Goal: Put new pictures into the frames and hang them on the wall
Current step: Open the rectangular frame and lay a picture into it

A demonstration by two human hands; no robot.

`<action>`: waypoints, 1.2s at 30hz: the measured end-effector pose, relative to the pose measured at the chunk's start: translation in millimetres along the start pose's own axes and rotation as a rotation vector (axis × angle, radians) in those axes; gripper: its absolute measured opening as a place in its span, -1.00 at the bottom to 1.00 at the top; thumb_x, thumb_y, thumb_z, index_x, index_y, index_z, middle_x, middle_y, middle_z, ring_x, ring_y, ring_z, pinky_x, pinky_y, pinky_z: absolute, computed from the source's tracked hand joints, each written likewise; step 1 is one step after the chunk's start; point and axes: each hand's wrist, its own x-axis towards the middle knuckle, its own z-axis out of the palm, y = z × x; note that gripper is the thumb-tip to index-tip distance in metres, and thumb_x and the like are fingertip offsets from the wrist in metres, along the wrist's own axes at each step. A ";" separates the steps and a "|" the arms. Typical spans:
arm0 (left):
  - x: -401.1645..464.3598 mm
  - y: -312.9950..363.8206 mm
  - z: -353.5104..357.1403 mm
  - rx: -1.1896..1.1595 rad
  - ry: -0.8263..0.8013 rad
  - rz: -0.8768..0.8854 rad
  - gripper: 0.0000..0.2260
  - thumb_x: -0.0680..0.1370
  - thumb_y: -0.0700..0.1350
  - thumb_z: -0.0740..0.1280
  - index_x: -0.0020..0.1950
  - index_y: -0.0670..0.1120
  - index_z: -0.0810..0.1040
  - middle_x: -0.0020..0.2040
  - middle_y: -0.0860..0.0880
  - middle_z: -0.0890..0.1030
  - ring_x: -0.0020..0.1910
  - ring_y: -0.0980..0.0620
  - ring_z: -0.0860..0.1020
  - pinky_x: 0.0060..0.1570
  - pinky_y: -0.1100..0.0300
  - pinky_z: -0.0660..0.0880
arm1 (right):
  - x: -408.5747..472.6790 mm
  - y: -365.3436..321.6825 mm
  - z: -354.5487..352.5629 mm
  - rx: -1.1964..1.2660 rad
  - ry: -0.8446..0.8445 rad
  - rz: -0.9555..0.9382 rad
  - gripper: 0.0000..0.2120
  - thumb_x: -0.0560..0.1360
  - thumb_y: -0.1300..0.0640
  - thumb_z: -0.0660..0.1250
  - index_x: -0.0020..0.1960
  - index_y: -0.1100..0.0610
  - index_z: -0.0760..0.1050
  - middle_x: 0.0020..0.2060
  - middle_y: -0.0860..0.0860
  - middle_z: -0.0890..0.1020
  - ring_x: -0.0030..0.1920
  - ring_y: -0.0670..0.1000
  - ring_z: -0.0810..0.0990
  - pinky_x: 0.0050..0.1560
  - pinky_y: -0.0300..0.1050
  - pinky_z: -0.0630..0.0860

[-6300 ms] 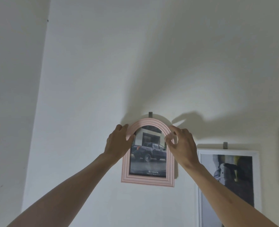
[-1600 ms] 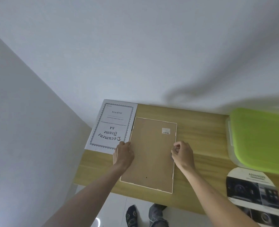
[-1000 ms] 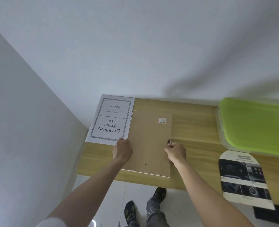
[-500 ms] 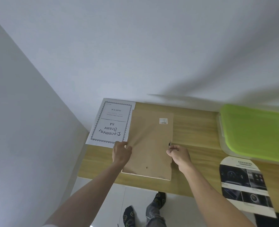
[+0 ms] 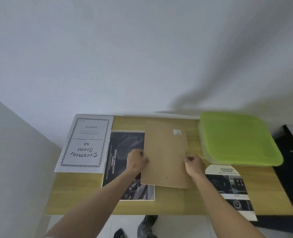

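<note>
While both hands pinched it, the brown fibreboard backing panel [image 5: 165, 152] sat flat, matte and rectangular over the wooden desk [image 5: 84, 191]: left hand [image 5: 136, 160] gripped its left edge, right hand [image 5: 194, 163] its right edge, fingers curled. Left of the left fingers lay the white-edged frame [image 5: 125, 140] with a glossy dark print; right of the right fingers, an arch-cut print [image 5: 229, 184].

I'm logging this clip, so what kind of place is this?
Probably a room at home or a small office: a wooden table against a plain white wall, with a green-lidded plastic box and printed sheets.
</note>
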 end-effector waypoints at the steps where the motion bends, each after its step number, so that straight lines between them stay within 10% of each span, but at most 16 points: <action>1: 4.5 5.9 10.3 0.014 -0.007 0.001 -0.90 0.42 -0.26 0.39 -0.13 -0.21 0.69 -0.20 -0.09 0.68 -0.17 -0.07 0.63 -0.18 0.12 0.55 | 5.7 3.5 -4.8 -0.027 0.011 -0.002 -0.74 0.59 0.21 0.28 0.26 0.17 0.54 0.22 0.10 0.61 0.19 0.15 0.56 0.12 -0.07 0.46; 6: 20.4 33.2 45.5 0.055 -0.028 -0.020 -0.93 0.41 -0.28 0.37 -0.24 -0.28 0.61 -0.29 -0.09 0.57 -0.29 -0.04 0.51 -0.27 0.14 0.48 | 27.3 16.6 -10.7 -0.093 0.001 -0.083 -0.52 0.57 0.14 0.32 0.47 0.11 0.37 0.41 0.12 0.43 0.40 0.15 0.42 0.36 0.00 0.38; 15: 26.3 48.7 77.2 0.308 -0.068 0.019 -0.78 0.45 -0.40 0.20 0.05 -0.28 0.53 0.17 -0.18 0.44 -0.10 -0.17 0.49 -0.09 0.07 0.51 | 46.5 27.3 6.0 -0.402 0.051 -0.168 -0.51 0.62 0.06 0.22 0.52 0.10 0.27 0.48 0.17 0.27 0.47 0.23 0.23 0.43 0.13 0.30; 21: 17.5 58.6 93.6 0.601 -0.130 0.042 -0.76 0.50 -0.44 0.20 0.13 -0.31 0.53 0.26 -0.27 0.36 0.24 -0.24 0.38 0.06 0.02 0.47 | 45.8 32.9 14.6 -0.514 0.114 -0.223 -0.54 0.64 0.05 0.18 0.51 0.13 0.29 0.48 0.23 0.26 0.45 0.26 0.23 0.44 0.15 0.27; 36: 20.8 -10.6 -18.6 0.479 0.073 0.216 -0.57 0.55 -0.09 0.33 0.41 -0.02 0.39 0.29 -0.08 0.43 0.19 -0.06 0.50 0.10 0.02 0.53 | -3.2 4.2 57.7 -0.530 0.082 -0.711 -0.61 0.56 0.09 0.36 0.33 0.21 0.47 0.28 0.23 0.50 0.29 0.23 0.47 0.27 0.06 0.45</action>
